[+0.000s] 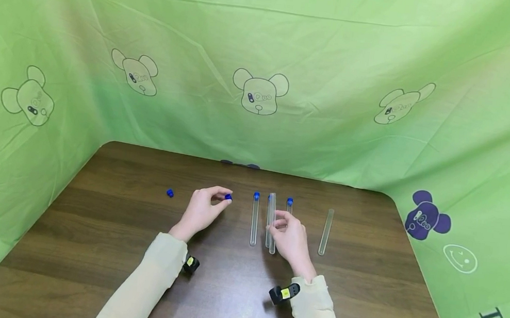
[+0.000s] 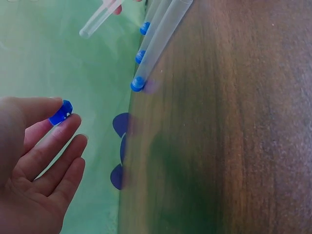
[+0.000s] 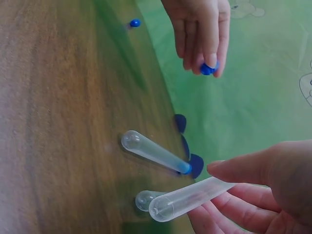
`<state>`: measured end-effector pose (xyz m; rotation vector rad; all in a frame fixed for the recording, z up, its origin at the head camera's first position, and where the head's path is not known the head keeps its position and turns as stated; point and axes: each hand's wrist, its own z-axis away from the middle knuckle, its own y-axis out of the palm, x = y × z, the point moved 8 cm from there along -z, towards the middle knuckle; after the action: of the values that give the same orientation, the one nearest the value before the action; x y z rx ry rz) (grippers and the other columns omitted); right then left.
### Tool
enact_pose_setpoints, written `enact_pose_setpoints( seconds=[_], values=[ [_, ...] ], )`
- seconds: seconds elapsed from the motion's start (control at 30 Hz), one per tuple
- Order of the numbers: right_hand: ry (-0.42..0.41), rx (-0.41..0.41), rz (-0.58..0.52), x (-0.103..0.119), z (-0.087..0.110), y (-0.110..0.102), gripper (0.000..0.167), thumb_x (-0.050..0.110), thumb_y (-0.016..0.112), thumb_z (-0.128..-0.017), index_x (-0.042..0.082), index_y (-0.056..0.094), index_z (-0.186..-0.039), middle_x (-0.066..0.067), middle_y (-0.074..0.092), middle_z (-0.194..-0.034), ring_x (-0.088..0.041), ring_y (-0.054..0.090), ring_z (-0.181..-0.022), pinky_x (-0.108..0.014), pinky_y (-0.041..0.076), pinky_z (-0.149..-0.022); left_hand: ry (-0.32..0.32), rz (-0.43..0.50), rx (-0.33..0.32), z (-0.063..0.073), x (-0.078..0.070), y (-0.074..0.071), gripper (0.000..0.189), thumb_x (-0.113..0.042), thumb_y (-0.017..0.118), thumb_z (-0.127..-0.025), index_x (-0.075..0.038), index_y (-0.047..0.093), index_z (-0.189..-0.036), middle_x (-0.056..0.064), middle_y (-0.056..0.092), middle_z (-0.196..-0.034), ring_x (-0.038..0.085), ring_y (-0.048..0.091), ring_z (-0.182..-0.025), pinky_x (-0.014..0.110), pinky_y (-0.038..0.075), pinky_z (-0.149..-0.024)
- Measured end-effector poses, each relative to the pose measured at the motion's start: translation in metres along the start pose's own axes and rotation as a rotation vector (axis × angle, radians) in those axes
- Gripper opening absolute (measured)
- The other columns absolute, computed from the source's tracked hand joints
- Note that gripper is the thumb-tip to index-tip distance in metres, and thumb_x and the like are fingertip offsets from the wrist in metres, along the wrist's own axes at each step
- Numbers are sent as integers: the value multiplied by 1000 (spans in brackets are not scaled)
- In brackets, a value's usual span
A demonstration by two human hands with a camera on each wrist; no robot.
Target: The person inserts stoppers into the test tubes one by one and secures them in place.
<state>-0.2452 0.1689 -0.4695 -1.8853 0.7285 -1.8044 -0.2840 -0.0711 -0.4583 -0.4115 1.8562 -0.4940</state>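
My left hand (image 1: 202, 209) pinches a small blue cap (image 2: 61, 113) between thumb and fingertips, above the table's far part. To its right, my right hand (image 1: 290, 239) holds a clear test tube (image 3: 183, 199) between thumb and fingers, with its rounded end toward me and no cap on it. Below and beside the right hand lie three tubes with blue caps: a left one (image 1: 254, 224), a middle one (image 1: 267, 239) partly hidden behind the held tube, and a right one (image 1: 290, 202) mostly covered by the hand. Held cap and held tube are apart.
Another clear tube without a cap (image 1: 325, 233) lies right of the right hand. A loose blue cap (image 1: 170, 193) sits left of the left hand. The brown wooden table (image 1: 221, 300) is bordered by a green printed curtain (image 1: 267, 41) at the back and sides.
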Motion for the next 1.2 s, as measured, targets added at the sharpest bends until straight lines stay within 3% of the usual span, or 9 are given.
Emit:
enact_pose_setpoints(
  seconds=[0.33,0.63,1.2],
  values=[
    [-22,8,-2,-1,4,9,42,5,80,-85,0,67,-125,-3,73,-83,-19,72,-73,-42,58,-73,2,28,-2,-4,-2,0,21,-15,76,-94,-12,77,-114,-1,75,-96,17,70,-94,40,56,-90],
    [6,46,-89,0,6,19,47,4,78,-88,-1,61,-132,-7,72,-85,-18,67,-55,-30,57,-53,12,66,0,-10,-7,-1,22,-14,76,-93,-7,77,-114,1,75,-95,18,71,-91,36,56,-88],
    [-56,111,-145,12,15,36,44,2,76,-90,-1,60,-131,-5,70,-81,-20,66,-52,-30,57,-49,15,162,26,-14,-9,2,23,-14,75,-95,-6,76,-116,3,76,-96,17,71,-87,36,57,-83]
  ],
)
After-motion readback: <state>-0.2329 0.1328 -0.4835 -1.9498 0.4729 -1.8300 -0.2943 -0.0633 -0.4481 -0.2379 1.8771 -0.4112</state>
